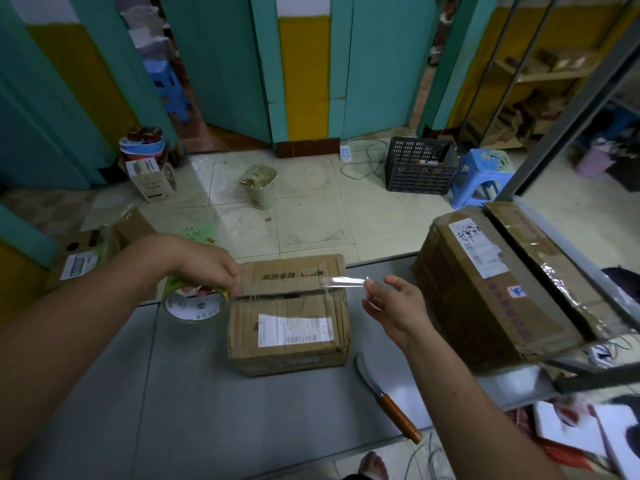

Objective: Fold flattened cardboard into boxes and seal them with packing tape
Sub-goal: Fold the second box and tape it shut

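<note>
Left hand (pixel 207 268) grips green-cored tape roll (pixel 194 304); right hand (pixel 391 306) pinches clear tape strip (pixel 343 282), stretched over small brown cardboard box (pixel 289 327) centre-frame to seal its seam.

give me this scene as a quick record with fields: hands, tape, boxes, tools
surface: grey table
box: small brown cardboard box, flaps closed, white label on top
left hand: grips green-rimmed roll of clear packing tape
right hand: pinches clear tape strip stretched over the box seam
tool: wooden-handled knife on table, right of box, untouched
nearby: large taped cardboard box at far right
</note>
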The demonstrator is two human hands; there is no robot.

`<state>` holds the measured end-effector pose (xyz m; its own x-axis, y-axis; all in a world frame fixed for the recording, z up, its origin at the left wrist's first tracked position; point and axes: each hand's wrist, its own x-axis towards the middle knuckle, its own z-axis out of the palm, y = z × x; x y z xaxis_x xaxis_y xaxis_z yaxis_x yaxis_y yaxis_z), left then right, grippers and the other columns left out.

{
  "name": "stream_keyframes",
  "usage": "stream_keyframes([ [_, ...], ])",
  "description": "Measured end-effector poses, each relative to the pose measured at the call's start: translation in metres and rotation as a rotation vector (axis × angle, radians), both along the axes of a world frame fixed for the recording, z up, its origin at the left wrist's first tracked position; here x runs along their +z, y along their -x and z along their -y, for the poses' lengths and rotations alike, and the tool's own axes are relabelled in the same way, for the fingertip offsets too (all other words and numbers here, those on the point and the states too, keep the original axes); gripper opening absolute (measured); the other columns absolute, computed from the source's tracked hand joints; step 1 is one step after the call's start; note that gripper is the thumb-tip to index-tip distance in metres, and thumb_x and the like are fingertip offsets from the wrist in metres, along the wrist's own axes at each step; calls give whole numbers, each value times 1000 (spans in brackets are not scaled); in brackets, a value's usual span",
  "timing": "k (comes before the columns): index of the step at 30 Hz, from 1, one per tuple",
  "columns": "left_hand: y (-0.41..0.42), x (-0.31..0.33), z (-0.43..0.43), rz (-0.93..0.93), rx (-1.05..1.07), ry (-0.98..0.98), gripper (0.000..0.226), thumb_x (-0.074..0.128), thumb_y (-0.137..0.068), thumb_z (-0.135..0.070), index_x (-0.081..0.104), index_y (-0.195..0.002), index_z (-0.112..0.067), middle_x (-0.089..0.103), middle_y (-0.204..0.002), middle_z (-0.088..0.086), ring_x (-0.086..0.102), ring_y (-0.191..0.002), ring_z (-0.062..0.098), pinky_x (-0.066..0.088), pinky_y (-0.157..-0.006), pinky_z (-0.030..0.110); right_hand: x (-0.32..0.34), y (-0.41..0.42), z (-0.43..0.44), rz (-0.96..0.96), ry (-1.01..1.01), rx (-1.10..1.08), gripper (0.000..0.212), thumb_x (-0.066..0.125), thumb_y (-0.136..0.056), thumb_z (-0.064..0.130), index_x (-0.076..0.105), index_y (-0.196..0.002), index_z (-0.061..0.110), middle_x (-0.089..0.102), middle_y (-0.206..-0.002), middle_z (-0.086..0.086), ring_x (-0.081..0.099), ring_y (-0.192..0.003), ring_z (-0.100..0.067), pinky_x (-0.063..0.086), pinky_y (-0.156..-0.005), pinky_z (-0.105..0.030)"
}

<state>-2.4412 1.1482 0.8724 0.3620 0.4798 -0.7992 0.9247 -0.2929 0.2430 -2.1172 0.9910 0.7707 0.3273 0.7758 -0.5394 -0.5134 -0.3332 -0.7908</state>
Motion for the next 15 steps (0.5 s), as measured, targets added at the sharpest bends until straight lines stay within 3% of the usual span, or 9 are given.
stream_keyframes([
  [4, 5, -3, -3, -28, 19, 2, 14, 64, -101, -26, 74, -91, -23, 62, -62, 1, 54, -62, 20, 46, -53, 28, -1, 6, -2, 0, 3, 5, 46, 78, -90, 3, 51, -125, 16, 66, -116, -22, 69, -102, -31, 61, -80, -37],
  [11, 3, -10, -2, -1, 46, 2, 14, 66, -100, -25, 77, -96, -18, 68, -87, 12, 58, -71, 23, 47, -71, 36, -8, 4, -2, 17, 27, 4, 47, 77, -91, 3, 49, -127, 15, 66, -118, -22, 68, -112, -35, 61, -83, -37],
  [15, 0, -14, -2, -11, 53, -20, 14, 66, -100, -25, 77, -94, -19, 67, -71, 3, 57, -60, 17, 48, -57, 28, -14, 4, -3, 27, 39, 5, 47, 76, -92, 2, 49, -129, 14, 66, -115, -22, 68, -105, -32, 60, -90, -41],
])
